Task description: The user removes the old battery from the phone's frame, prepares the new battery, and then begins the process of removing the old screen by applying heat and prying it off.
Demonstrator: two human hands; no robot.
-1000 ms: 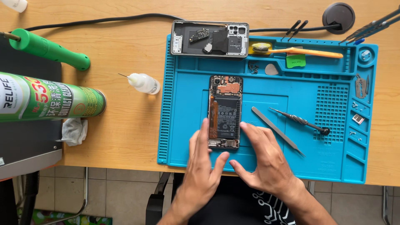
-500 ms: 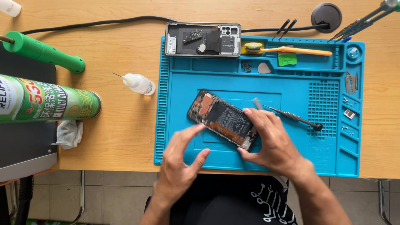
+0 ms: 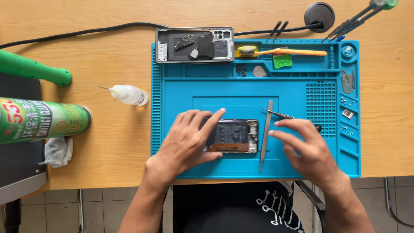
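My left hand point(image 3: 185, 144) hides the left end of the opened black phone point(image 3: 235, 136). The green spray can point(image 3: 41, 121) runs off the left edge. Tiny parts in the blue mat's point(image 3: 302, 164) right-hand slots are too small to tell.

A matt blue rubbery work mat point(image 3: 302, 92) covers the smooth, pale wooden tabletop point(image 3: 108, 129). The opened phone point(image 3: 235, 136) shows glossy dark internals; beside it lie a bare-metal flat pry tool point(image 3: 266, 129), glossy green spray can point(image 3: 41, 121) and crumpled white cloth point(image 3: 57, 152).
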